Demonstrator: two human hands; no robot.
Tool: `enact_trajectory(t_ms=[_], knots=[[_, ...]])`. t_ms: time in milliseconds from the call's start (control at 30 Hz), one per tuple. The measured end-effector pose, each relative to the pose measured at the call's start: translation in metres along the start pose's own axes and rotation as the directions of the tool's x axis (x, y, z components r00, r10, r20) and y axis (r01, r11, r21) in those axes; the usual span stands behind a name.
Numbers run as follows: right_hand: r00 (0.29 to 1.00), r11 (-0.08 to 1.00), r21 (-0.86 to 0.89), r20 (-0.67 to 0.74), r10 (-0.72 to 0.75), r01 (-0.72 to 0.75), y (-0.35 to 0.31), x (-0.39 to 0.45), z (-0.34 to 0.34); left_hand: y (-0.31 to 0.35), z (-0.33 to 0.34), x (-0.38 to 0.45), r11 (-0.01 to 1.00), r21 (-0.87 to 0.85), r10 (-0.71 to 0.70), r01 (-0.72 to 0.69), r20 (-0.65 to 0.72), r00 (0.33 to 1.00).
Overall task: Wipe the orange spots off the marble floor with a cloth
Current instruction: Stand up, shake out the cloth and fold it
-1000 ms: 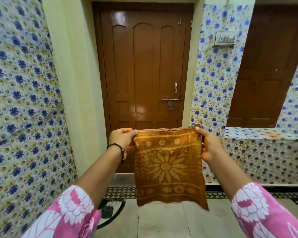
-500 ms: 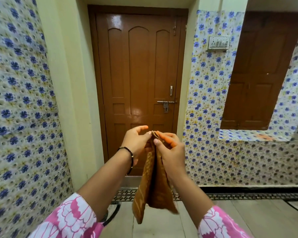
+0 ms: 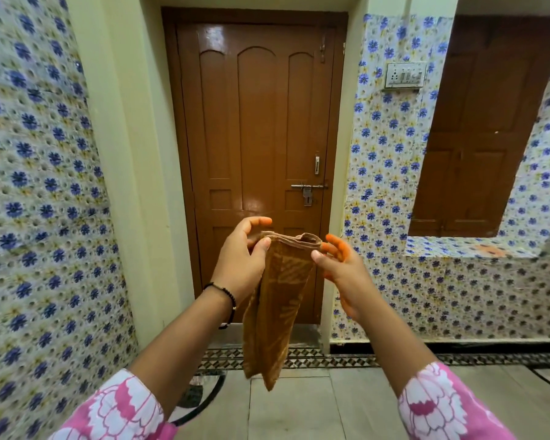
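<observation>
A brown-orange patterned cloth [image 3: 277,300] hangs folded in half in front of me, at chest height. My left hand [image 3: 242,258] pinches its top left corner between thumb and fingers. My right hand [image 3: 337,265] holds the top right corner, its fingertips stained orange. The cloth's lower end dangles above the marble floor [image 3: 299,408]. An orange spot [image 3: 489,250] shows on the tiled ledge at the right. No orange spots are visible on the stretch of floor in view.
A shut brown door [image 3: 258,154] stands straight ahead. Blue-flowered tiled walls [image 3: 38,201] close in on the left and right. A switch plate [image 3: 405,75] hangs on the right wall. A dark round object [image 3: 200,398] lies on the floor at lower left.
The cloth was spread wide between both hands, then folded in half as the hands came together. Now the hands have parted slightly, holding the folded top edge.
</observation>
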State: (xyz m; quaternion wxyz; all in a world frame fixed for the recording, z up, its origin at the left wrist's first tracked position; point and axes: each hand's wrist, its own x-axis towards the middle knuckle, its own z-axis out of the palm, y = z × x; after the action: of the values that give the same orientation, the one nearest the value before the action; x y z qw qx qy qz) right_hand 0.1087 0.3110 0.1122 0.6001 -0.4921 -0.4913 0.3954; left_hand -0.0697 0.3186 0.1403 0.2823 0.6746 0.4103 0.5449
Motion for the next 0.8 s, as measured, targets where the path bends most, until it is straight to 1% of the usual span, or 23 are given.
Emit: enact_trajectory(t_ms=[33, 67, 133, 233, 333, 400, 433, 500, 567, 633, 700, 800], knots=[[0.997, 0.998, 0.032, 0.053, 0.048, -0.050, -0.001, 0.003, -0.003, 0.001, -0.002, 0.000, 1.000, 0.004, 0.010, -0.010, 0.009, 1.000], [0.994, 0.997, 0.036, 0.093, 0.061, -0.064, -0.003, 0.003, -0.005, 0.001, -0.003, 0.000, 1.000, -0.001, 0.017, -0.017, 0.013, 1.000], [0.991, 0.998, 0.052, 0.129, 0.022, -0.029, -0.007, 0.002, -0.006, -0.001, -0.008, -0.001, 0.999, -0.035, 0.022, -0.022, 0.003, 1.000], [0.990, 0.985, 0.170, 0.135, -0.030, 0.007, -0.017, -0.001, -0.001, -0.006, -0.013, -0.002, 0.994, -0.110, -0.007, 0.003, -0.036, 0.999], [0.989, 0.961, 0.268, 0.107, -0.106, 0.074, -0.030, -0.005, 0.014, -0.010, -0.008, -0.009, 0.989, -0.144, 0.018, -0.040, -0.152, 0.988], [0.980, 0.947, 0.282, 0.074, -0.184, 0.156, -0.041, -0.007, 0.024, -0.007, -0.001, -0.017, 0.965, -0.260, -0.031, -0.020, -0.193, 0.981], [0.974, 0.940, 0.285, 0.065, -0.216, 0.190, -0.047, -0.008, 0.028, -0.007, 0.003, -0.021, 0.939, -0.344, -0.079, 0.017, -0.168, 0.983], [0.964, 0.919, 0.326, 0.065, -0.257, 0.223, -0.058, -0.008, 0.031, -0.012, 0.010, -0.028, 0.870, -0.479, -0.156, 0.119, -0.038, 0.987], [0.963, 0.899, 0.383, 0.070, -0.259, 0.213, -0.068, -0.006, 0.030, -0.019, 0.017, -0.035, 0.840, -0.496, -0.175, 0.221, 0.139, 0.975], [0.971, 0.889, 0.420, 0.067, -0.227, 0.179, -0.076, -0.002, 0.025, -0.022, 0.023, -0.041, 0.816, -0.490, -0.186, 0.307, 0.279, 0.942], [0.986, 0.899, 0.419, 0.047, -0.159, 0.125, -0.080, 0.002, 0.018, -0.019, 0.027, -0.044, 0.767, -0.526, -0.208, 0.369, 0.341, 0.917], [1.000, 0.920, 0.392, -0.013, 0.012, -0.006, -0.076, 0.008, 0.005, -0.013, 0.023, -0.039, 0.739, -0.575, -0.188, 0.352, 0.325, 0.927]])
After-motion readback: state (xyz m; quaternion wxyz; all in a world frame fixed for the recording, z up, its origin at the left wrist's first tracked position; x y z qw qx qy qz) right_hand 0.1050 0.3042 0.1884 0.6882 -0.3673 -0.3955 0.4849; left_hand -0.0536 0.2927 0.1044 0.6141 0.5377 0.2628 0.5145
